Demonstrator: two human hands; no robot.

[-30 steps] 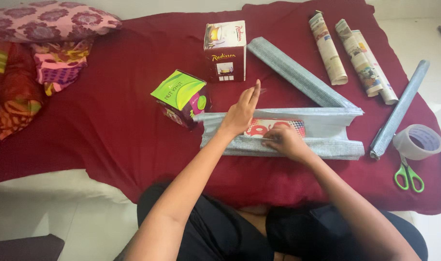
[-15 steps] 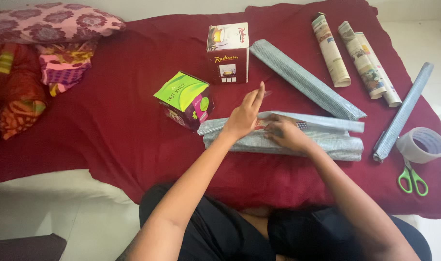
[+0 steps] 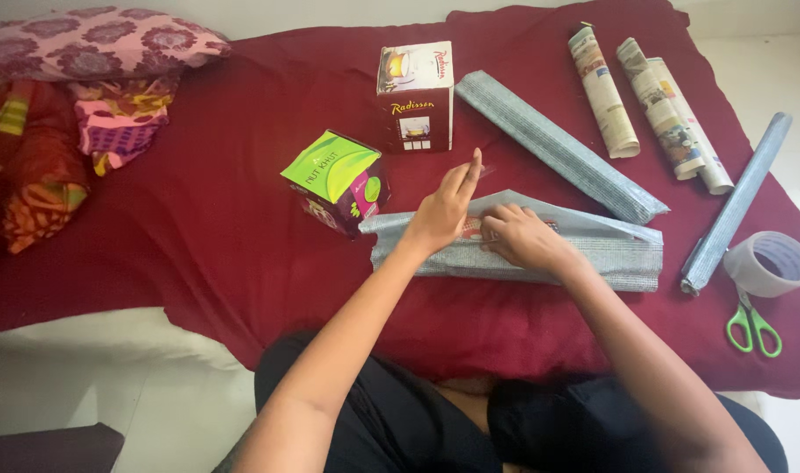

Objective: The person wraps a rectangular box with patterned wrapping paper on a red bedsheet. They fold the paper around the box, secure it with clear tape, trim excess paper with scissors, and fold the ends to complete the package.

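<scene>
Your left hand [image 3: 441, 213] sits on the near-left part of the grey wrapping paper [image 3: 593, 254], palm down, fingers straight and angled up and away from you, nothing gripped, and a small clear strip shows at the fingertips; I cannot tell whether it is stuck there. Your right hand [image 3: 524, 238] is just beside it, knuckles up, fingers curled down onto the paper's folded flaps, pressing rather than clutching. Both forearms run up from your lap and meet over the parcel.

The paper lies across the red cloth [image 3: 198, 219] right in front of you, folded over a red patterned box [image 3: 472, 229] that only peeks out between your hands. Just left of it stands a tilted green-topped box [image 3: 334, 175], touching the paper's corner; behind, an upright maroon and white carton [image 3: 415, 95], closed. A flat grey roll [image 3: 558, 144] slants away behind your right hand. Off right, well apart: rolled newspapers [image 3: 654, 101], a thin grey tube [image 3: 737, 201], a tape roll [image 3: 771, 263] and green scissors [image 3: 750, 326].
</scene>
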